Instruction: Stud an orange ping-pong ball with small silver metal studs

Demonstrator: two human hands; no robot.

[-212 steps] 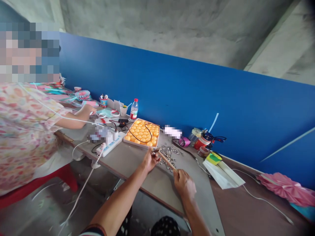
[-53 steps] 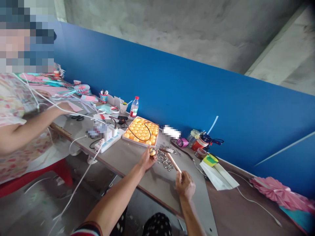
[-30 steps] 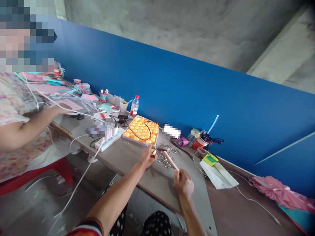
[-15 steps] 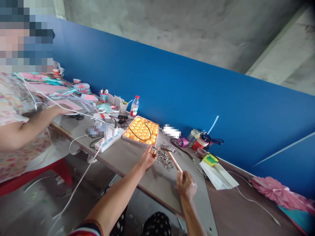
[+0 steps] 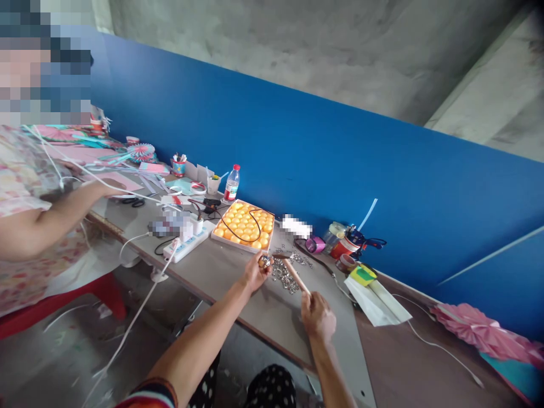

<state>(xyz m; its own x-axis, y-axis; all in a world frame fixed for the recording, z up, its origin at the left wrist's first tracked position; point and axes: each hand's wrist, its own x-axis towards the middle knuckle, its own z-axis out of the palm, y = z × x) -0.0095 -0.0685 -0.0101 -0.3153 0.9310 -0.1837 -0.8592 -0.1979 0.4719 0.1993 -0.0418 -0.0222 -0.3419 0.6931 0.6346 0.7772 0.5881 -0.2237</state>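
Note:
My left hand (image 5: 255,273) pinches a small orange ball (image 5: 265,261) with a metal piece on it, held just above the grey table (image 5: 238,286). My right hand (image 5: 318,318) grips the wooden handle of a small hammer (image 5: 296,275). The hammer's metal head lies against the ball. A heap of several small silver metal parts (image 5: 285,274) is spread under the hammer. A tray of orange balls (image 5: 243,228) sits just beyond my left hand, with a black cable looped over it.
Another person in a flowered top sits at the left, a hand (image 5: 111,187) on pink paper. A white power strip (image 5: 183,245), a water bottle (image 5: 230,185), red tins (image 5: 344,249), a white bag (image 5: 377,301) and pink paper fans (image 5: 484,327) lie along the blue wall.
The hammer has swung up and come down again onto the ball in my left hand. The other person's arm stays stretched over the pink paper.

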